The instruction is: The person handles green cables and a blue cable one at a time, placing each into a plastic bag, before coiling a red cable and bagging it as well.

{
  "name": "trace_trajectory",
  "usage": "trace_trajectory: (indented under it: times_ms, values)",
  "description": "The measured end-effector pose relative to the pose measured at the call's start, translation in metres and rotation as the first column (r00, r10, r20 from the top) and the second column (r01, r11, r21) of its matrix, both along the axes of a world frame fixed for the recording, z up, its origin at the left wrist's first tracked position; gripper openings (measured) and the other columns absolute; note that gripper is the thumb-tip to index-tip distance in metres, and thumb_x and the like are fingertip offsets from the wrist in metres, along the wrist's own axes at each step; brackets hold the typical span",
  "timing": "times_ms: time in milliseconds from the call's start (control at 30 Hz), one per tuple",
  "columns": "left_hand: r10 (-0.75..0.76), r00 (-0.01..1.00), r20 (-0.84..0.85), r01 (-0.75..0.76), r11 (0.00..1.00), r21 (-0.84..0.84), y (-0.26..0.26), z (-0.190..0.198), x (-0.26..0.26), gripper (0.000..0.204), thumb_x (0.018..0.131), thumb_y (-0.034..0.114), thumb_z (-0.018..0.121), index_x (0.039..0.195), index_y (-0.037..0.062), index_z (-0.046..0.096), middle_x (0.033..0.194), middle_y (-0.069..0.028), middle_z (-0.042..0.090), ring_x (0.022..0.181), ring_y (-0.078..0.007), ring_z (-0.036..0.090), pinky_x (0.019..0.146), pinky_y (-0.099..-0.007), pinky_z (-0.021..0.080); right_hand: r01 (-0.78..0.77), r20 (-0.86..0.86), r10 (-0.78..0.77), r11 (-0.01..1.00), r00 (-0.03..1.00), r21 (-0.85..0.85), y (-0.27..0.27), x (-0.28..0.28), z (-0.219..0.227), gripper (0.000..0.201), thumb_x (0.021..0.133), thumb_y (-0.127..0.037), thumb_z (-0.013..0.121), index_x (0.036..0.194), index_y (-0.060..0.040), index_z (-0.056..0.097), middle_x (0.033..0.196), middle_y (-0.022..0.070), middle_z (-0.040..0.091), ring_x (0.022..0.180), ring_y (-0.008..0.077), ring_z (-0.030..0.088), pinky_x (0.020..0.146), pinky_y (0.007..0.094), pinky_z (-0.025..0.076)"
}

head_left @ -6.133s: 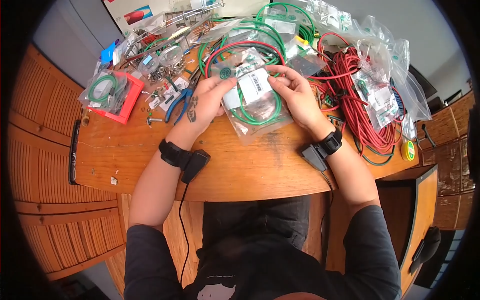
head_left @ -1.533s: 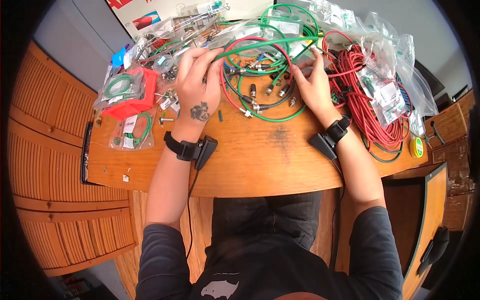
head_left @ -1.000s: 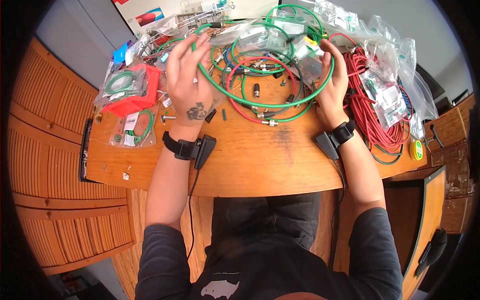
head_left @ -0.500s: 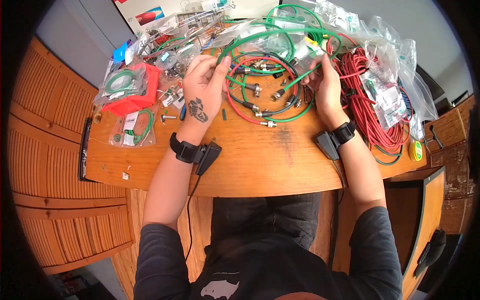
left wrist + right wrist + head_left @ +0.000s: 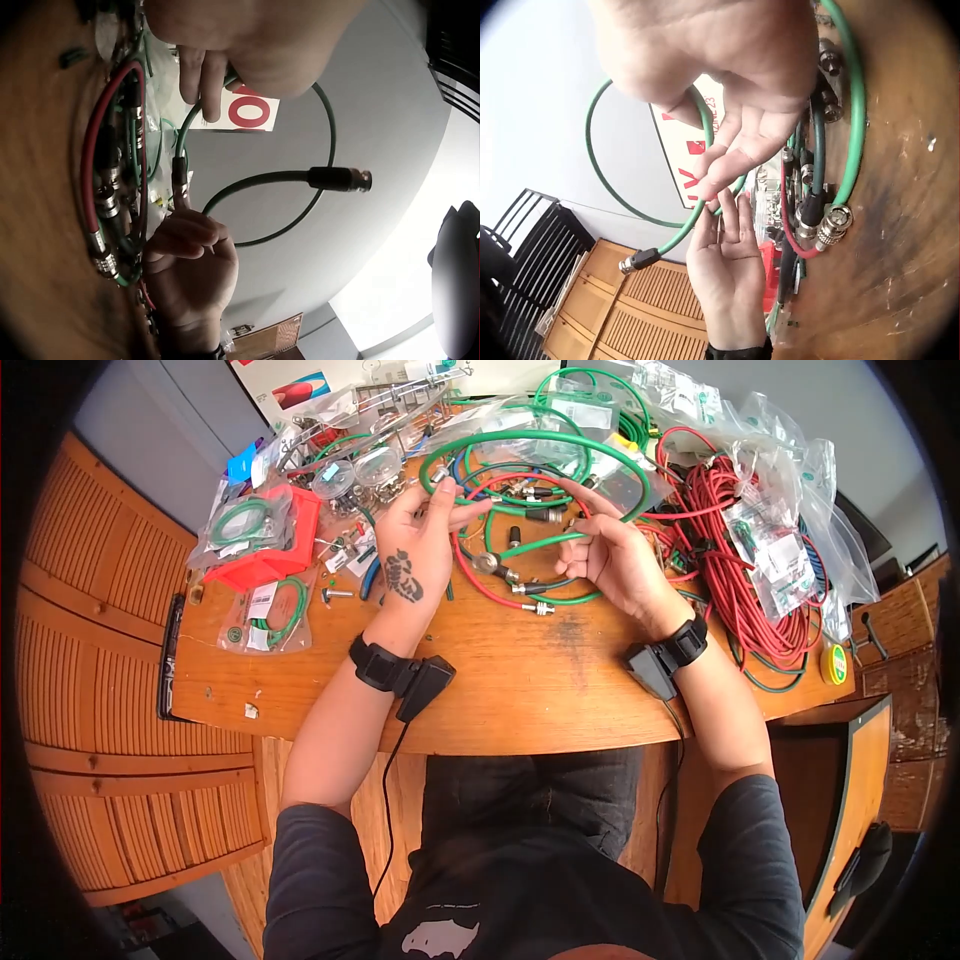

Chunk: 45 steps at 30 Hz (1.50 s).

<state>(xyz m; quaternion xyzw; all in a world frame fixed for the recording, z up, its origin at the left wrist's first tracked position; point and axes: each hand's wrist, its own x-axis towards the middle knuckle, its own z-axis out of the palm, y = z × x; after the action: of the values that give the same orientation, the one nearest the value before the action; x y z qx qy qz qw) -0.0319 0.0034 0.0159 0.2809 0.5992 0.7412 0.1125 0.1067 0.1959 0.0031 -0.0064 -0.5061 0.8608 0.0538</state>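
A green cable [image 5: 530,437] with a metal connector at each end is held up in a loop over the desk. My left hand [image 5: 415,545] holds it on the left side, with the thumb raised and the fingers reaching inward. My right hand [image 5: 625,560] pinches the cable on the right, near the end whose round connector [image 5: 487,562] points left. The other dark-sleeved connector [image 5: 545,515] hangs inside the loop. In the right wrist view, the fingertips of my left hand [image 5: 731,277] come close to those of my right hand [image 5: 735,142].
Below lies a pile of red, green and black cables, including a red cable [image 5: 490,592]. A bundle of red cable [image 5: 740,580] fills the right. Left are a red bin [image 5: 265,570], a bagged green coil [image 5: 265,618] and a bolt [image 5: 338,593]. Clear bags [image 5: 680,395] line the back.
The bag earlier held in both hands is gone from them; a bagged coil now lies at left. Both hands now hold a loose green cable, its loop tilted differently, and have moved closer together.
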Motion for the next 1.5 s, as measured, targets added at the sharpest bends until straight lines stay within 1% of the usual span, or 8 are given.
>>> trace_trajectory:
  times_ms: [333, 433, 533, 833, 1067, 1167, 1267, 1500]
  values:
    - [-0.326, 0.915, 0.238, 0.315, 0.945, 0.082, 0.005, -0.014, 0.008, 0.022, 0.100, 0.015, 0.054, 0.108, -0.0049, 0.060, 0.107, -0.0179, 0.068, 0.097, -0.0274, 0.070, 0.089, -0.0370, 0.054, -0.088, 0.015, 0.091, 0.982, 0.996, -0.167, -0.015, -0.001, 0.004, 0.051, 0.096, -0.012, 0.043, 0.145, -0.0024, 0.035, 0.094, 0.0185, 0.068, 0.089, 0.0292, 0.069, 0.080, 0.0346, 0.056]
    - [-0.442, 0.877, 0.188, 0.444, 0.896, 0.036, 0.008, -0.013, 0.014, 0.026, 0.098, 0.016, 0.057, 0.115, -0.0047, 0.059, 0.108, -0.0167, 0.068, 0.096, -0.0262, 0.069, 0.089, -0.0363, 0.054, -0.029, -0.019, 0.027, 0.991, 0.999, -0.134, -0.014, -0.001, -0.003, 0.024, 0.095, -0.011, 0.043, 0.110, -0.0002, 0.058, 0.095, 0.0166, 0.068, 0.091, 0.0262, 0.068, 0.080, 0.0310, 0.054]
    - [-0.509, 0.835, 0.207, 0.486, 0.860, 0.154, 0.007, -0.016, 0.007, 0.029, 0.096, 0.015, 0.060, 0.119, -0.0031, 0.055, 0.109, -0.0171, 0.067, 0.096, -0.0257, 0.069, 0.087, -0.0363, 0.055, 0.052, -0.008, -0.052, 0.998, 0.999, 0.033, -0.016, -0.002, -0.002, 0.023, 0.096, -0.012, 0.043, 0.107, -0.0005, 0.059, 0.095, 0.0161, 0.069, 0.091, 0.0242, 0.068, 0.078, 0.0295, 0.053]
    - [-0.237, 0.949, 0.208, 0.265, 0.957, -0.116, 0.011, -0.026, 0.005, 0.030, 0.098, 0.013, 0.055, 0.122, -0.0035, 0.048, 0.092, -0.0165, 0.066, 0.066, -0.0233, 0.068, 0.055, -0.0297, 0.055, 0.025, 0.006, -0.029, 0.942, 1.000, 0.335, -0.023, 0.000, 0.001, 0.019, 0.099, -0.011, 0.047, 0.107, -0.0017, 0.060, 0.097, 0.0117, 0.070, 0.091, 0.0187, 0.069, 0.076, 0.0263, 0.055]
    - [-0.101, 0.974, 0.204, 0.098, 0.995, 0.025, 0.004, -0.016, -0.011, 0.035, 0.101, 0.012, 0.047, 0.129, -0.0060, 0.036, 0.094, -0.0215, 0.066, 0.060, -0.0243, 0.067, 0.050, -0.0292, 0.055, 0.141, -0.072, -0.121, 0.873, 0.990, 0.467, -0.018, -0.005, -0.003, 0.022, 0.099, -0.014, 0.057, 0.117, -0.0012, 0.061, 0.096, 0.0039, 0.068, 0.090, 0.0113, 0.066, 0.076, 0.0241, 0.052]
    - [0.068, 0.998, 0.012, -0.068, 0.993, 0.093, 0.004, -0.017, -0.018, 0.036, 0.103, 0.019, 0.047, 0.124, -0.0009, 0.026, 0.097, -0.0234, 0.066, 0.062, -0.0261, 0.067, 0.055, -0.0300, 0.056, 0.252, -0.138, -0.222, 0.654, 0.965, 0.714, -0.008, -0.004, -0.003, 0.020, 0.102, -0.016, 0.052, 0.111, -0.0021, 0.064, 0.092, -0.0006, 0.058, 0.078, 0.0082, 0.053, 0.074, 0.0238, 0.048]
    - [-0.008, 0.992, 0.128, -0.007, 0.994, 0.111, 0.001, -0.014, -0.016, 0.037, 0.101, 0.017, 0.052, 0.124, -0.0006, 0.030, 0.101, -0.0221, 0.065, 0.073, -0.0258, 0.067, 0.065, -0.0353, 0.058, 0.376, -0.305, -0.223, 0.467, 0.926, 0.800, 0.008, -0.012, -0.020, 0.022, 0.103, -0.018, 0.049, 0.108, -0.0016, 0.062, 0.099, 0.0007, 0.059, 0.086, 0.0091, 0.056, 0.078, 0.0242, 0.049]
    - [-0.157, 0.945, 0.288, 0.062, 0.947, 0.315, 0.004, -0.006, -0.002, 0.028, 0.099, 0.013, 0.055, 0.119, 0.0033, 0.037, 0.094, -0.0170, 0.064, 0.078, -0.0299, 0.069, 0.070, -0.0382, 0.058, 0.219, -0.143, -0.171, 0.857, 0.975, 0.467, -0.008, -0.007, -0.004, 0.025, 0.106, -0.020, 0.043, 0.117, -0.0017, 0.055, 0.104, 0.0040, 0.063, 0.095, 0.0128, 0.061, 0.087, 0.0264, 0.049]
